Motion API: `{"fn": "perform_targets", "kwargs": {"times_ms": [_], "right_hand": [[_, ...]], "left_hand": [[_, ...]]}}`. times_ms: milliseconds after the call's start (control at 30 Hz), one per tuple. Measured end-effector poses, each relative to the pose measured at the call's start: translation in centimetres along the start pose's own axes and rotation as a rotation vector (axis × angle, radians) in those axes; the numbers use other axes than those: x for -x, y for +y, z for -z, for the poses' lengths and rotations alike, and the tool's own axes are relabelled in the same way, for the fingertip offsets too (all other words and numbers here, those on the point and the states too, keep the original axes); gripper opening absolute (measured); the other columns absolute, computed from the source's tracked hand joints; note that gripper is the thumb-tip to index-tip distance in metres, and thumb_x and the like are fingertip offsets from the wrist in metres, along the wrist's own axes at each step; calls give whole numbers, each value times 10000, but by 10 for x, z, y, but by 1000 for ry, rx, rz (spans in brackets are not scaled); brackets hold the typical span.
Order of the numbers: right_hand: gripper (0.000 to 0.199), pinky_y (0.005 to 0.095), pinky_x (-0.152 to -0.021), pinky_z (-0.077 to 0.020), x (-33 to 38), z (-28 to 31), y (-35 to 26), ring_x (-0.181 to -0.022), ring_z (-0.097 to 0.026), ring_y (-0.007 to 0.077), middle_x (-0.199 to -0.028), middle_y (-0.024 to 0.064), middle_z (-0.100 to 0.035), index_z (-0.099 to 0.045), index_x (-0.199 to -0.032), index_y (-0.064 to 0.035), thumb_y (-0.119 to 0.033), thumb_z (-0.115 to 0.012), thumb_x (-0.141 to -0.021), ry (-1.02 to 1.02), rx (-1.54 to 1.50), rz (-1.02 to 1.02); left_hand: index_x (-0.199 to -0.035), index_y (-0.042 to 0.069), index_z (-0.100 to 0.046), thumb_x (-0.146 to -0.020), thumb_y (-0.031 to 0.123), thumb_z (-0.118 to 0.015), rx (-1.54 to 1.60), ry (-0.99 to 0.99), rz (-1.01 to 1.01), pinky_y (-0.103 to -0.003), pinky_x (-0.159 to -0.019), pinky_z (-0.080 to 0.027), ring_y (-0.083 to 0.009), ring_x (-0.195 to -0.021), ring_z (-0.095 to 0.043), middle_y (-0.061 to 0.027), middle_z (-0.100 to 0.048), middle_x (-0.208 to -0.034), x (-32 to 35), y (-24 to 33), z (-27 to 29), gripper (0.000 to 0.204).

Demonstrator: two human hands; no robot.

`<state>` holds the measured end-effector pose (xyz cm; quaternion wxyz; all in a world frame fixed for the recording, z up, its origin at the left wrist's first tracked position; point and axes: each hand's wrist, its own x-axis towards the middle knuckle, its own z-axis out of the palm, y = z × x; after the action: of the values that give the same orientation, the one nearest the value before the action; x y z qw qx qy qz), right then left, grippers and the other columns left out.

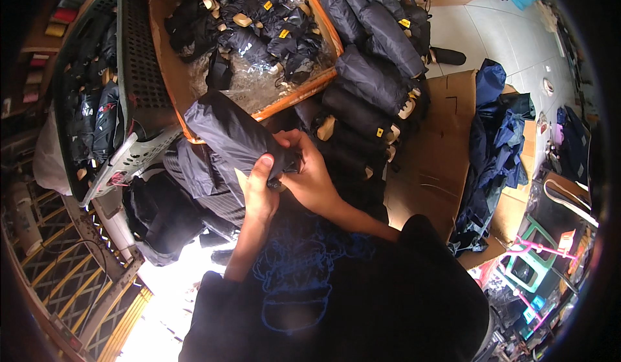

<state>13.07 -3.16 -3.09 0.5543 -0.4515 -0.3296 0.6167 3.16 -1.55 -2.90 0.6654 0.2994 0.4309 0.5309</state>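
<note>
Between my hands is a folded black umbrella (pixel 226 129) in a smooth fabric sleeve, tilted with its far end up and to the left. My left hand (pixel 260 191) is closed on its near end, thumb along the side. Fingers of my right hand (pixel 305 171) are curled round the same end, partly hiding it. A small pale tag-like piece (pixel 241 180) shows beside my left thumb. Just beyond lies an open cardboard box (pixel 294 97) holding more black umbrellas (pixel 249 35) with pale handles and clear plastic.
Black umbrellas in sleeves (pixel 369 81) are piled right of the box. A perforated plastic basket (pixel 141 58) with more umbrellas stands at left, above a black bag (pixel 162 207). At right are a cardboard flap (pixel 427 149), dark blue cloth (pixel 495 149) and a green stool (pixel 533 255).
</note>
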Motion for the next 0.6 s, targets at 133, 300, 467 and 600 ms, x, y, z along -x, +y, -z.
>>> {"fn": "perform_targets", "kwargs": {"times_ms": [133,300,467,600], "right_hand": [[400,307,-943,-432,1,-7,2,-1089,-504,154,-1122,114,-504,-409,-1064,-12,53,-661,-759,133,-32,60],[443,278,-713,-449,-6,-1,-8,-825,-552,144,-927,117,-549,-396,-1111,-10,-19,-684,-774,-75,-8,-74],[507,249,-404,-412,-6,6,-20,-497,-546,116,-736,78,-569,-372,-1232,-6,-76,-673,-830,-273,-204,-410],[476,245,-436,-412,-7,6,-28,-534,-539,105,-759,75,-574,-392,-1209,-31,-24,-669,-823,-336,-202,-396]], "left_hand": [[-1104,-15,-494,-812,423,-638,30,-45,-29,-428,-993,-419,-319,-1136,-545,-190,-591,-1076,1,-7,-1,545],[-1200,-32,-451,-798,437,-683,243,-23,-3,-384,-936,-473,-275,-1044,-590,-185,-586,-1106,-5,1,4,660],[-1268,-18,-419,-815,536,-647,-2,-15,-91,-401,-953,-461,-286,-1059,-581,-183,-568,-1137,-8,10,13,750],[-1269,-18,-410,-844,542,-601,202,-149,-34,-434,-962,-460,-311,-1068,-577,-186,-570,-1117,-12,26,10,729]]}}
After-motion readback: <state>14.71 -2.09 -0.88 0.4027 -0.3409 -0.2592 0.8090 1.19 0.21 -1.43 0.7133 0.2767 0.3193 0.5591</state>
